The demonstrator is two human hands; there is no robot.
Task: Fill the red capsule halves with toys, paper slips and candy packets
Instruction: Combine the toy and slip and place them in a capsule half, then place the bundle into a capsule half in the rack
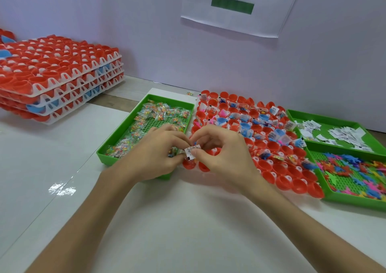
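- Upper left of the frame: stack of white racks (60,78) loaded with red and a few blue shells, standing on the table (146,220) against the wall.
- Left of centre: green tray (113,161) strewn with clear candy packets (160,111), just beside the working rack.
- Centre: left hand (154,153) with fingers curled, thumb and forefinger pinching one end of a small printed paper slip (193,150).
- Same spot: right hand (221,153) with fingers curled too, pinching the other end of that slip, above the rack's near left corner.
- Centre right: red capsule halves (292,168) in rows, open side up; far rows holding toys, slips and packets, near rows mostly bare.
- Upper right: second green tray (296,114) with a heap of loose white slips (342,135).
- Lower right: third green tray (355,202) full of small coloured toys (355,168), touching the rack's edge.
- Top centre: white sheet (236,7) with a green bar, fixed to the wall.
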